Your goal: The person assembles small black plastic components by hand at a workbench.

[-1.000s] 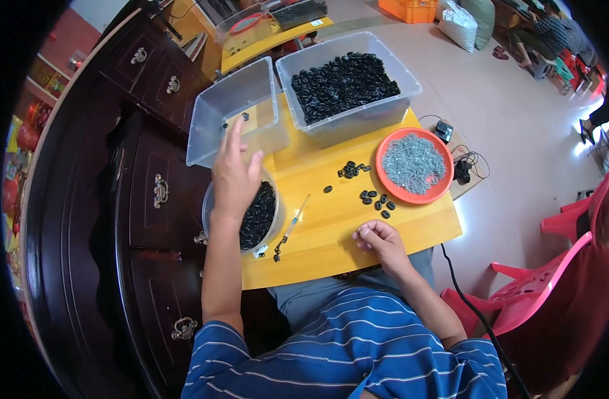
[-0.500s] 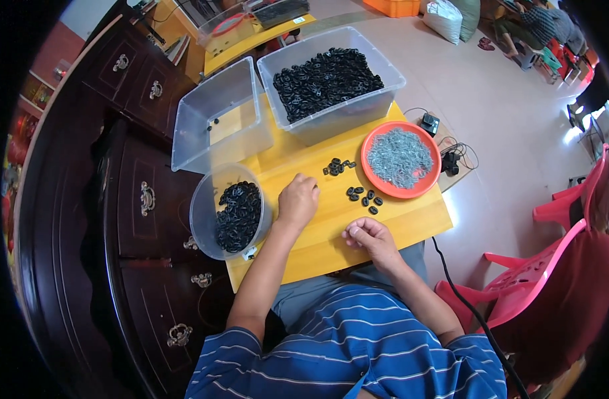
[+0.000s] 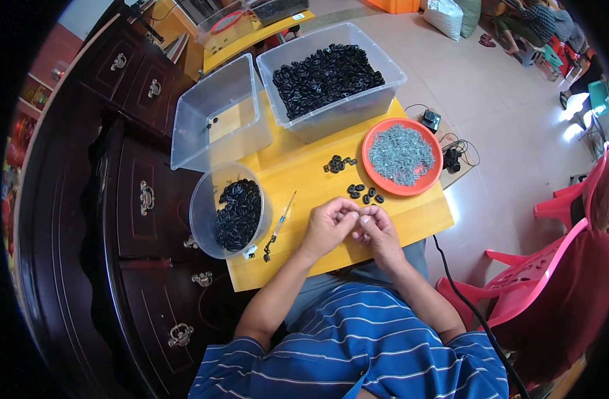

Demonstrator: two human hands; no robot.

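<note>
Your left hand [image 3: 329, 226] has come back from the far-left tubs and now meets your right hand [image 3: 377, 229] at the near edge of the yellow tabletop [image 3: 304, 183]. That suggests the fetching is over and the fine work between the fingertips has started. Both hands are curled, fingertips pressed together over something small; what they pinch is too hidden to name (probably one of the black rings, but I cannot tell). A few loose black rings [image 3: 364, 193] lie just beyond your hands, dark, oval and flat, with another small cluster [image 3: 339, 163] farther off. To the right sits the orange plate [image 3: 371, 169] of grey metal bits. To the left, the round clear tub [image 3: 201, 213] holds more rings, and a thin tool [image 3: 278, 227] lies beside it.
</note>
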